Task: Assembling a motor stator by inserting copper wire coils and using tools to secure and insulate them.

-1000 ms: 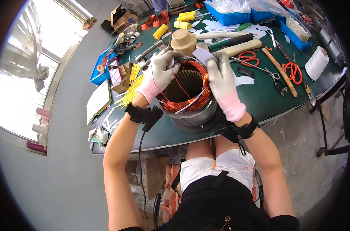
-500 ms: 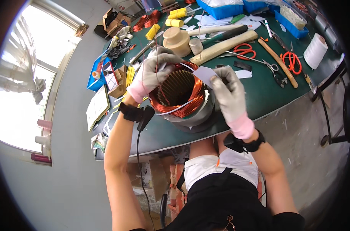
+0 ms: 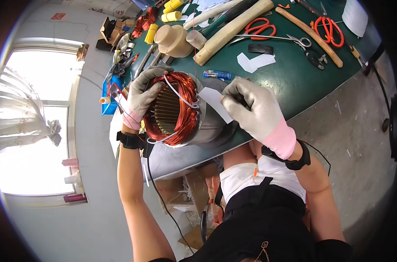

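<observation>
A motor stator (image 3: pixel 209 131) with a grey metal body lies tilted at the table's front edge, its open bore turned toward the left. Thick red-copper windings (image 3: pixel 187 111) ring the opening, tied with white cord. My left hand (image 3: pixel 144 94), in a white glove with a pink cuff, grips the rim of the windings at the upper left. Between the thumb and fingers of my gloved right hand (image 3: pixel 255 109) is a white piece of insulating paper (image 3: pixel 215 104). This paper lies against the stator's outer side, close to the windings. A thin red wire rises beside the coils.
Beyond the stator are a blue lighter (image 3: pixel 217 74), cut white paper (image 3: pixel 256 63) and a black curved piece (image 3: pixel 260 48). Red-handled scissors (image 3: pixel 261 28), a wooden stick (image 3: pixel 309 36), a pale mallet (image 3: pixel 172 41) and a thick wooden bar (image 3: pixel 233 32) lie farther back.
The stator has tipped so its bore faces left. My left hand has shifted from above the opening to grip the coil rim. My right hand has brought the paper down beside the stator.
</observation>
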Available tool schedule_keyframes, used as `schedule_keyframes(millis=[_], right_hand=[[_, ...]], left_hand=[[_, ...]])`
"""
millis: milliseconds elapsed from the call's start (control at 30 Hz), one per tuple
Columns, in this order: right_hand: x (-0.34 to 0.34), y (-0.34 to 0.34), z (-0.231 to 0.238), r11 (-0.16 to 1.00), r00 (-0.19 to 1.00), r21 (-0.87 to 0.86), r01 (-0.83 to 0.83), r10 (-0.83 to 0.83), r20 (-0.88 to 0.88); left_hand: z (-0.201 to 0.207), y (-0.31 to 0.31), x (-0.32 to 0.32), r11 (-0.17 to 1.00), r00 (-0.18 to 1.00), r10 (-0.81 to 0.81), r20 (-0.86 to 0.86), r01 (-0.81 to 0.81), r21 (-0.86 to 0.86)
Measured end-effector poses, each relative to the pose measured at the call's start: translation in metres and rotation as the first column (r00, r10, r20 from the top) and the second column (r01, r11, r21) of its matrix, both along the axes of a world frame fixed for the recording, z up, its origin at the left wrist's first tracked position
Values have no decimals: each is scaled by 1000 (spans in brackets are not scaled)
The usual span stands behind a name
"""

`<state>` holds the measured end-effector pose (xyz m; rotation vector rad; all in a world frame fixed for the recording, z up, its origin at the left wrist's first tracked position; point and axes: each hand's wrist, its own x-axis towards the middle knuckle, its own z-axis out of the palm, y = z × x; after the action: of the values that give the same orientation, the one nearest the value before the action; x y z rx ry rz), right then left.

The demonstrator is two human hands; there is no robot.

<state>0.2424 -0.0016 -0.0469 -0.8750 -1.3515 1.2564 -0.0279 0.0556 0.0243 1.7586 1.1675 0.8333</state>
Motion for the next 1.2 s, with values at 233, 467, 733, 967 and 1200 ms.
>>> schedule_keyframes(millis=[233, 467, 733, 967, 1200], right_hand=[[0, 7, 15, 994, 984, 33, -104, 98, 151], [-23, 32, 36, 944, 887, 327, -40, -117, 447], [-38, 98, 55, 831, 735, 371, -414, 65, 675], [-52, 108, 47, 727, 776, 548, -414, -33, 630], [-55, 126, 50, 725, 793, 524, -447, 50, 607]], left_hand=[[0, -7, 4, 996, 996, 91, 25, -91, -26], [-7, -14, 2, 975, 974, 192, -122, -175, 139], [12, -32, 0, 936, 906, 297, -300, -215, 278], [-6, -20, 0, 988, 991, 122, 49, -126, 87], [-7, -15, 8, 970, 980, 183, 79, -193, 149]])
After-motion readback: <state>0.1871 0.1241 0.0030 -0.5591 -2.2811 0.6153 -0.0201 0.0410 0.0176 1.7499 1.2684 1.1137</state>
